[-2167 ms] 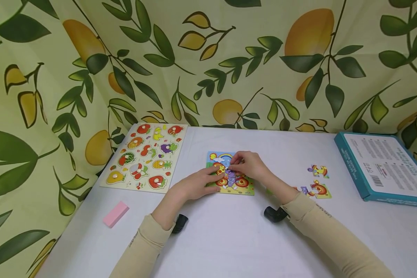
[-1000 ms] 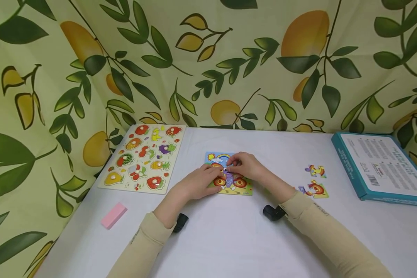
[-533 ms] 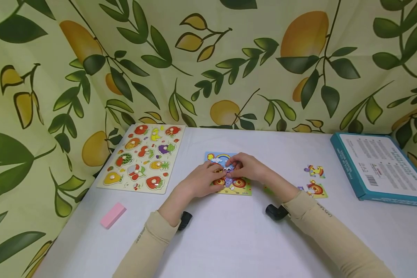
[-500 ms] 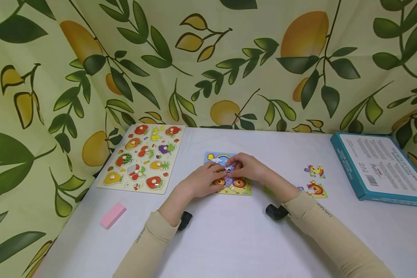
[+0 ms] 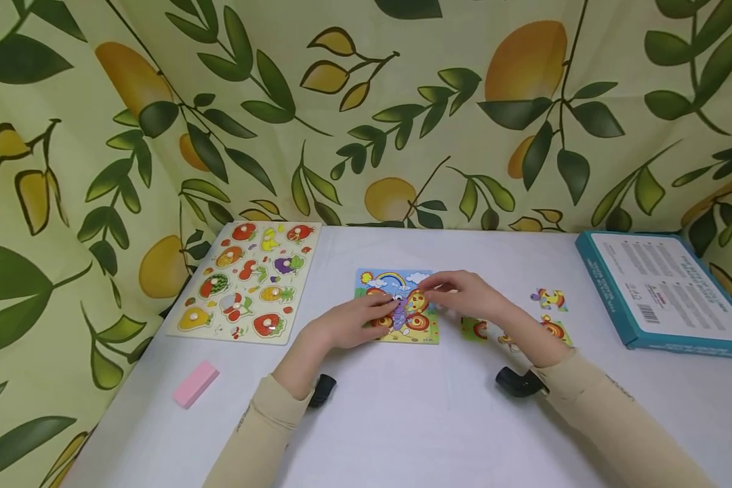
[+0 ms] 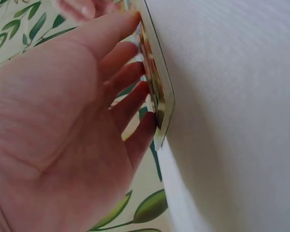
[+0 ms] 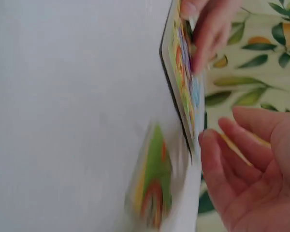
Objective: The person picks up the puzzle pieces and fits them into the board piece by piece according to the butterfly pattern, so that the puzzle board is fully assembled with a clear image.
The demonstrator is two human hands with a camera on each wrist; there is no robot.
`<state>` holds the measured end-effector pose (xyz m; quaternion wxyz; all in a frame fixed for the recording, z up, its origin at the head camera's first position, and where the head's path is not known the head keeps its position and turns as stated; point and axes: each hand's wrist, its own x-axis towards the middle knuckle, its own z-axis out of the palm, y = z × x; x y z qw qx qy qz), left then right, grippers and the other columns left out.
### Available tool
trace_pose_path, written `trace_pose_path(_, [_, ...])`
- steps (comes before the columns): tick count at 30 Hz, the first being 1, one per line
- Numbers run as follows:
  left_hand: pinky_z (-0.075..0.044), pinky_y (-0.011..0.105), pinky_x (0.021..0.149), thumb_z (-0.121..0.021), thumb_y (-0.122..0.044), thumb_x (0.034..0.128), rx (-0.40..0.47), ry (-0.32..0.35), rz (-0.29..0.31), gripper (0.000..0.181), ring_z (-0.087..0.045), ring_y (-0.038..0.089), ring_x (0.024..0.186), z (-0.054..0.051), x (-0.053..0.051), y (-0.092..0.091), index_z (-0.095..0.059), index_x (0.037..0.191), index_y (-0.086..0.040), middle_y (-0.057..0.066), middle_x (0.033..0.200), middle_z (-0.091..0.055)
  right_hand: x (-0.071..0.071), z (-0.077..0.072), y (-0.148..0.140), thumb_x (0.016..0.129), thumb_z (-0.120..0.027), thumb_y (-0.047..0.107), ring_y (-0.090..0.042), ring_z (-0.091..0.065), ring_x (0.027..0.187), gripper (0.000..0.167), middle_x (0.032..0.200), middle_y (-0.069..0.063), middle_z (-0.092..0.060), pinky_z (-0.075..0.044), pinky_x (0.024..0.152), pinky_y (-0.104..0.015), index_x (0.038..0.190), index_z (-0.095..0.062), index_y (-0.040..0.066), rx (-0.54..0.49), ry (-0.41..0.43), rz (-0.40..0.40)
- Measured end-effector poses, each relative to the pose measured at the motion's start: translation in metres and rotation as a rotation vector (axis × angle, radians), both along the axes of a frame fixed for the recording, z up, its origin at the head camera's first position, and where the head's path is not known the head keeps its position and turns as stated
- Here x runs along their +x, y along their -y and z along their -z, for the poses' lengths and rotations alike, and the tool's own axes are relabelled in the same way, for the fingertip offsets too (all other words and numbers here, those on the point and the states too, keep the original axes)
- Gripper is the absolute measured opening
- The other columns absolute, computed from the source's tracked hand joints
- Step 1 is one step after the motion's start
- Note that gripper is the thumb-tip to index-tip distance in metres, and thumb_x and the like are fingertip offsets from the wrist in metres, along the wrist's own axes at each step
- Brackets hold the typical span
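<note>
A square butterfly jigsaw (image 5: 423,332) with a rainbow and sun lies mid-table. The left hand (image 5: 348,322) rests its fingertips on the board's left half, covering part of the butterfly; in the left wrist view its fingers (image 6: 130,99) reach straight to the board's face. Just off the board's upper right edge hovers the right hand (image 5: 470,295), loosely bent and holding nothing. In the right wrist view, that hand's fingers (image 7: 212,159) are apart from the board. A loose green-and-red puzzle piece (image 5: 474,329) lies right of the board, below the right hand.
More loose pieces lie farther right, among them a yellow one (image 5: 552,299); the right forearm partly covers others. A teal box (image 5: 665,291) stands at the far right. At the left are a fruit peg puzzle (image 5: 295,285) and a pink block (image 5: 196,384).
The right hand has left the middle of the jigsaw and shifted right to the board's edge, uncovering the butterfly's right wing. The left hand stays on the board.
</note>
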<state>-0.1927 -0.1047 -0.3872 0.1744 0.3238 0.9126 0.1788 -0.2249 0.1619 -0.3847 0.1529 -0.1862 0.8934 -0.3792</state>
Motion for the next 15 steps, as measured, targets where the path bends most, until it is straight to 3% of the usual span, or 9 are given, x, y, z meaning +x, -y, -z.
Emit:
trace_pose_path(4, [-0.026,0.043,0.115,-0.058,-0.037,0.0978,0.007,-0.009,0.006,0.061,-0.027,0.023,0.143,0.004,-0.001,0.003,-0.037,0.151,-0.017,0.002,0.155,-0.032,0.008,-0.007,-0.049,0.097,-0.061,0.03,-0.029,-0.056,0.105,0.035,0.12,-0.015,-0.063,-0.05,0.077,-0.036,0.125,-0.064,0.009,0.081,-0.087,0.155])
trace_pose_path(8, [-0.026,0.043,0.114,-0.062,-0.037,0.0957,0.038,-0.011,0.001,0.062,-0.029,0.023,0.141,0.007,-0.002,0.005,-0.04,0.15,-0.017,0.002,0.153,-0.034,0.015,-0.013,-0.103,0.094,-0.066,0.032,-0.04,-0.049,0.108,0.049,0.124,-0.026,-0.054,-0.049,0.079,-0.047,0.129,-0.057,0.0,0.221,-0.105,0.262])
trace_pose_path(12, [-0.025,0.043,0.114,-0.063,-0.036,0.0951,0.056,-0.004,-0.003,0.061,-0.028,0.023,0.141,0.007,-0.001,0.006,-0.042,0.149,-0.017,0.002,0.153,-0.035,0.019,-0.013,-0.143,0.088,-0.072,0.034,-0.048,-0.044,0.106,0.068,0.124,-0.036,-0.045,-0.048,0.079,-0.055,0.13,-0.046,-0.011,0.344,-0.037,0.306])
trace_pose_path(15, [-0.025,0.043,0.114,-0.063,-0.036,0.0951,0.06,0.002,-0.01,0.061,-0.028,0.023,0.141,0.007,-0.001,0.007,-0.042,0.149,-0.017,0.002,0.153,-0.035,0.02,-0.01,-0.156,0.083,-0.076,0.036,-0.046,-0.046,0.099,0.075,0.115,-0.036,-0.048,-0.048,0.077,-0.051,0.127,-0.044,-0.017,0.378,0.008,0.321])
